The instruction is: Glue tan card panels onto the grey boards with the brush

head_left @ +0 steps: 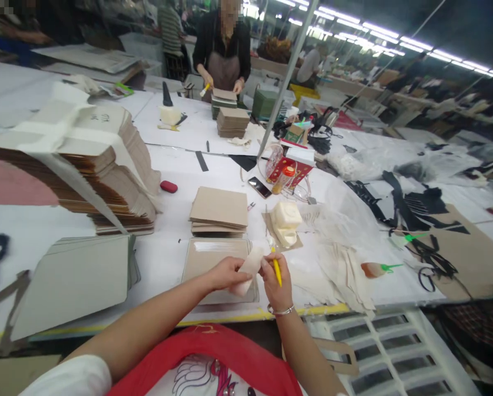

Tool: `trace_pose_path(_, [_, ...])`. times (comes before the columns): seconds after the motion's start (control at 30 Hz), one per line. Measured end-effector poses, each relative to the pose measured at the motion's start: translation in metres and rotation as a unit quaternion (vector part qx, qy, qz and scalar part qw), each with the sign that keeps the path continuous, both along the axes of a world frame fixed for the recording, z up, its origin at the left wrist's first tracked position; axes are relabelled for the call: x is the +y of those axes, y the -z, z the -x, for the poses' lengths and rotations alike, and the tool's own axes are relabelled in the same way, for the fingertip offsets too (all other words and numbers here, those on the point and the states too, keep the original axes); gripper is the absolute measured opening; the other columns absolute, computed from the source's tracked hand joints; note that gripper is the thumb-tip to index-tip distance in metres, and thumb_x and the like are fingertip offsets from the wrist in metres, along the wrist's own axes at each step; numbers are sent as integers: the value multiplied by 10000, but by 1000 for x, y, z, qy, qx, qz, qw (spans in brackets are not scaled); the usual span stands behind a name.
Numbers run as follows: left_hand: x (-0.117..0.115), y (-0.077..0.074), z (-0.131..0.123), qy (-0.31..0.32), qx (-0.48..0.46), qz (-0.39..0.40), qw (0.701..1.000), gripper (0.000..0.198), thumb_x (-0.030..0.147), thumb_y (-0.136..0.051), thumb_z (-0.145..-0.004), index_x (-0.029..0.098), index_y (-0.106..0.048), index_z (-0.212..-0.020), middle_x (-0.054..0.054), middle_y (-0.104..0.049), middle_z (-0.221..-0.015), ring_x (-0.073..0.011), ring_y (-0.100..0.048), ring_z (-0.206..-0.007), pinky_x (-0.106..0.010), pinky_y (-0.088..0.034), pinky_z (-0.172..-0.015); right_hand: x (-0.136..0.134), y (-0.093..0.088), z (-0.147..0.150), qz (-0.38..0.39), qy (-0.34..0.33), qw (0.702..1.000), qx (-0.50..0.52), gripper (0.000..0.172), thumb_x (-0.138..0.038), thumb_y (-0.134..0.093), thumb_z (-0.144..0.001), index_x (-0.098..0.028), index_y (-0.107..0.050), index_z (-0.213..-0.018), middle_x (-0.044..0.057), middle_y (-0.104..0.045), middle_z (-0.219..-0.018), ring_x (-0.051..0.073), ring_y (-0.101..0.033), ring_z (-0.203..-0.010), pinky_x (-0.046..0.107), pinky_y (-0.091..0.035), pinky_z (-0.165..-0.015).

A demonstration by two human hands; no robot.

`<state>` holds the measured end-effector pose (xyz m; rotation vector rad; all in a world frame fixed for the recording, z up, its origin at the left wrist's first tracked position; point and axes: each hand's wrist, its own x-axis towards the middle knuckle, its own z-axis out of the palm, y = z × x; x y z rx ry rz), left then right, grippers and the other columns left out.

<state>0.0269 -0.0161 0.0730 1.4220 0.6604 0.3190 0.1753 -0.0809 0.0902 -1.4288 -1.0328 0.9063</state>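
My left hand (225,273) pinches a small white paper strip (250,268) over a flat brown card (213,258) lying on the table in front of me. My right hand (276,281) touches the strip's other end and grips a yellow tool (277,270), its tip pointing down. A silver bracelet sits on my right wrist. Just beyond the card is a low stack of brown cards (219,211). A pale block of glue or wax (286,221) rests on a scrap of card to the right.
A tall fanned pile of folded cardboard (106,176) stands at the left, grey boards (77,275) in front of it. A phone (259,187), a red box and black straps (403,209) lie right. A person (224,49) works across the table. A white crate (387,352) sits below right.
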Motion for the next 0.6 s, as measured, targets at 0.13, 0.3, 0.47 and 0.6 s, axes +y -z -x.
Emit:
trace_pose_path(0.13, [3,5,19,-14,57,36,998,271,354,-572,-669,122,-632,-794,26,-558,-601,-105,-483,-535,-194,-352,-485,14,3,4,14,-12,991,-133,295,-391,-538,-754,-214,-404,-949,-13,-524,-760,115,-504,-613,257,-444,-590])
trace_pose_path(0.3, [13,16,59,-65,112,54,990,203,318,-606,-612,141,-620,-709,35,-543,-572,-101,-473,-528,-192,-325,-474,37,21,5,22,-8,954,-300,257,-411,-520,-762,-201,-458,-896,3,-533,-745,130,-507,-617,261,-413,-605])
trace_pose_path(0.47, [31,38,104,-227,155,133,952,184,325,-598,-612,154,-533,-635,46,-480,-490,-79,-413,-443,-197,-304,-435,60,57,6,33,43,934,-352,275,-446,-456,-797,-188,-477,-890,15,-555,-735,126,-512,-580,236,-378,-562])
trace_pose_path(0.6, [50,56,115,-340,199,64,917,211,334,-558,-664,161,-477,-574,49,-435,-460,-81,-404,-448,-206,-312,-450,74,81,9,31,28,916,-399,315,-459,-417,-814,-173,-490,-922,31,-573,-751,136,-521,-584,241,-371,-565])
